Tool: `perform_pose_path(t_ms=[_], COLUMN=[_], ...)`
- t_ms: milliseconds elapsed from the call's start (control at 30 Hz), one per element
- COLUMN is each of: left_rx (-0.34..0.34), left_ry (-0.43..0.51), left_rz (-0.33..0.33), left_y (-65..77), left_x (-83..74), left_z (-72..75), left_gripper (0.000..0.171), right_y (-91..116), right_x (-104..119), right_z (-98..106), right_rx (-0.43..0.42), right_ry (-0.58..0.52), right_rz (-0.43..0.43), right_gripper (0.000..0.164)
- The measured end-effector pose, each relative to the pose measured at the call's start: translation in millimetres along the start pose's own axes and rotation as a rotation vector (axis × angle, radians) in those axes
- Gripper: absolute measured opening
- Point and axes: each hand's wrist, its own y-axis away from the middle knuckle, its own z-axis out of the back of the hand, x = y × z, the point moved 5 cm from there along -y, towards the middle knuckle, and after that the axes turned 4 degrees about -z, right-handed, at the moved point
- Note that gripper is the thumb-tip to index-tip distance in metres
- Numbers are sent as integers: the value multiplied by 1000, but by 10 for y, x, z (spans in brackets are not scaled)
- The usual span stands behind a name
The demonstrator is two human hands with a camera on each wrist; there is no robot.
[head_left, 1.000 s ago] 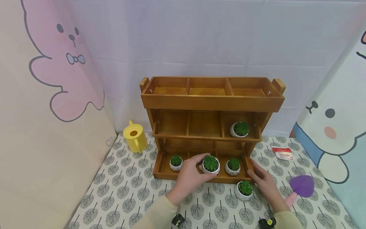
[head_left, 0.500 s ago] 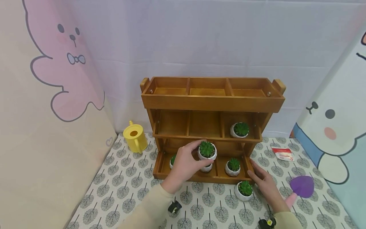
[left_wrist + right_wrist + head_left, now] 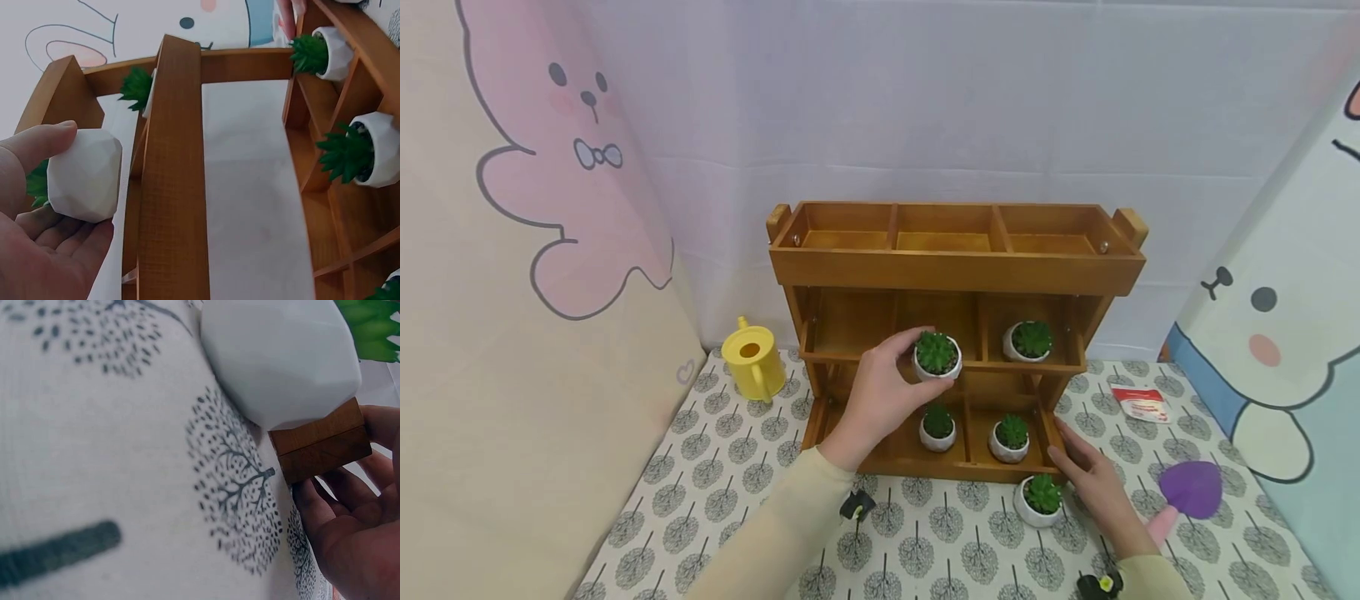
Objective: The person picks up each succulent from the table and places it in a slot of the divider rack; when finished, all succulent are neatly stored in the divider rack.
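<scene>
My left hand [image 3: 880, 392] pinches a small potted succulent [image 3: 937, 354] by its white pot, thumb on one side and fingers on the other. It is held up in front of the middle tier of a brown wooden shelf [image 3: 955, 268]. In the left wrist view the faceted pot [image 3: 85, 175] is tipped on its side, its green leaves mostly behind the hand. My right hand [image 3: 1093, 479] grips the right end of the bottom tier, fingers and thumb about the wooden corner [image 3: 325, 447]. Another potted succulent [image 3: 1039, 500] stands on the cloth beside that hand.
Potted succulents stand in the bottom tier's middle [image 3: 937, 442] and right compartments; the left one is hidden by my arm. One more succulent [image 3: 1028, 342] sits middle-tier right. A yellow watering can [image 3: 754, 362] stands left; a purple toy shovel [image 3: 1192, 489] and red-white packet [image 3: 1142, 403] lie right.
My left hand has lifted the potted succulent from in front of the bottom tier up to the middle tier, slightly leftward. The right hand has stayed on the shelf's end.
</scene>
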Motion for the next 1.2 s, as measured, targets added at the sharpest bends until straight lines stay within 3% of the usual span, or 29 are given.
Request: perform_pose_path(t_ms=[200,367,667,1200], left_rx=[-42,-52,-29,74], left_ry=[-26,-54,-101,-194], left_rz=[-47,-26,16,61], left_y=[-164,-254,-363,-465], left_x=[13,69,171,232], left_z=[27,1,-103,-197], left_gripper=[59,58,60,56], right_y=[-6,-3,-2,-46], right_x=[-7,-1,22,-25], right_z=[-21,-23,-15,6], right_rx=[5,2,6,0], right_ry=[1,7,-5,-25], right_rz=[-24,-18,-2,25], right_gripper=[75,73,73,73])
